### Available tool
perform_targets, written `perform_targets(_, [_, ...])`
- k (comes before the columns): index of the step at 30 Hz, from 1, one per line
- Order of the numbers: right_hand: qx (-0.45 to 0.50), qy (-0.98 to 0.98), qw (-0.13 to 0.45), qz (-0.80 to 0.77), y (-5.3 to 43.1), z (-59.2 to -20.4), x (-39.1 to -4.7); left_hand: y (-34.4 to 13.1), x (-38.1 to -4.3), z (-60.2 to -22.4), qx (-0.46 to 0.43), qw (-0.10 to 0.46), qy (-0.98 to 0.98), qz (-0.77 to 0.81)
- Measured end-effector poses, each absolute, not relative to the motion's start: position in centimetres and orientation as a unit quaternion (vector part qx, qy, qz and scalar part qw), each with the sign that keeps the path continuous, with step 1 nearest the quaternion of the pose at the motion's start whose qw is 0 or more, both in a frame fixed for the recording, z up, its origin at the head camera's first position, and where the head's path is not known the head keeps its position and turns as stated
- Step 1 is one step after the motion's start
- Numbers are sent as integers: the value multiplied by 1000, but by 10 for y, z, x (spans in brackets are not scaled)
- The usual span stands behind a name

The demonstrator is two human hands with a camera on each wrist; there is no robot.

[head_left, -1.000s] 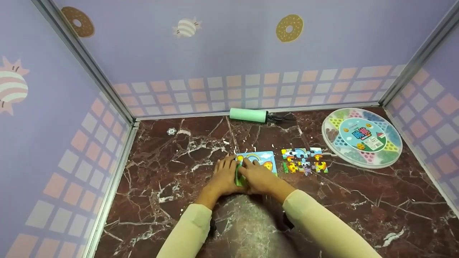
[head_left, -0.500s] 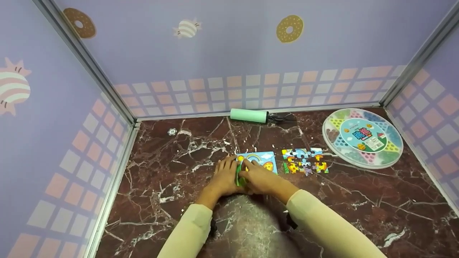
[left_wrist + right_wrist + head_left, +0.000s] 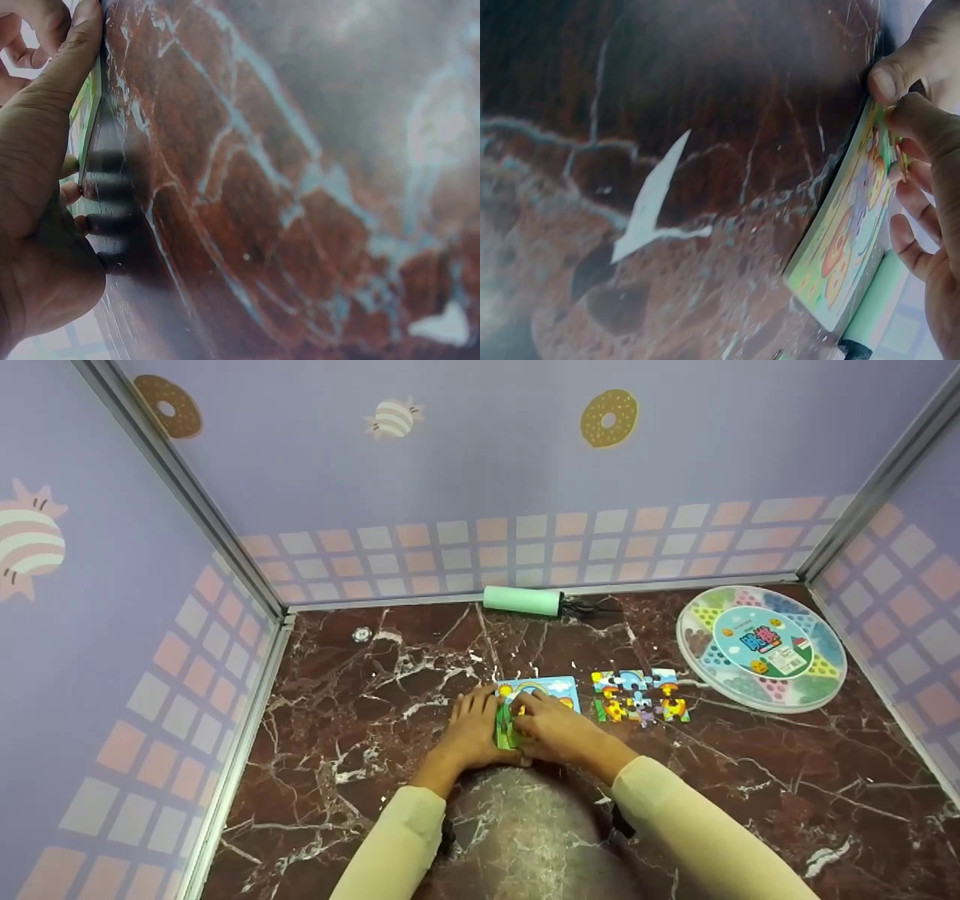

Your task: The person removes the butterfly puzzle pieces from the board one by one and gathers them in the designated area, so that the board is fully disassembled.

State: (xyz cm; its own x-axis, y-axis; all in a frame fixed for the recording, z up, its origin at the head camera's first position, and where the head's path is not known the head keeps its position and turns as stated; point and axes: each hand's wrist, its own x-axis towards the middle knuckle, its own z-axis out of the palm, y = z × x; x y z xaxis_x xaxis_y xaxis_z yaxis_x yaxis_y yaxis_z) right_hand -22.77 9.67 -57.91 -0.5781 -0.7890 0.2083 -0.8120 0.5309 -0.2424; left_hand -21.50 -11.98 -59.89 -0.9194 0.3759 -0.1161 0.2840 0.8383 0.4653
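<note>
A picture puzzle board (image 3: 564,688) with a blue sky and rainbow lies flat on the table, partly covered by both hands. My left hand (image 3: 472,733) rests along its left side with fairly straight fingers, the thumb against the near edge. Above the board, my right hand (image 3: 559,731) has bent fingers. The right wrist view catches a thin yellowish puzzle piece (image 3: 902,161) between its fingers, seen edge-on; its picture is hidden. Several jigsaw pieces (image 3: 634,681) lie loosely grouped to the right of the board.
A round lidded Chinese checkers set (image 3: 761,649) stands at the back right. Near the back wall lies a mint-green cylinder (image 3: 521,601) with a black end and cord-like strands. A small round token (image 3: 361,634) is at the back left. Walls enclose the marble-patterned table (image 3: 337,810).
My right hand has shifted slightly to the right over the board, showing more of the green strip beside my left fingers. My left hand and the loose pieces have stayed in place.
</note>
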Motion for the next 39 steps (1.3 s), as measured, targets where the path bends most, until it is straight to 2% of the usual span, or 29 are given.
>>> perform_targets(13, [433, -881, 74, 175, 136, -579, -232, -119, -217, -601, 175, 96, 954, 226])
perform_targets(20, [446, -866, 118, 193, 163, -582, -234, -120, -217, -602, 177, 95, 952, 229])
perform_targets(39, [439, -861, 162, 201, 226, -601, -222, -120, -217, -602, 178, 99, 950, 235])
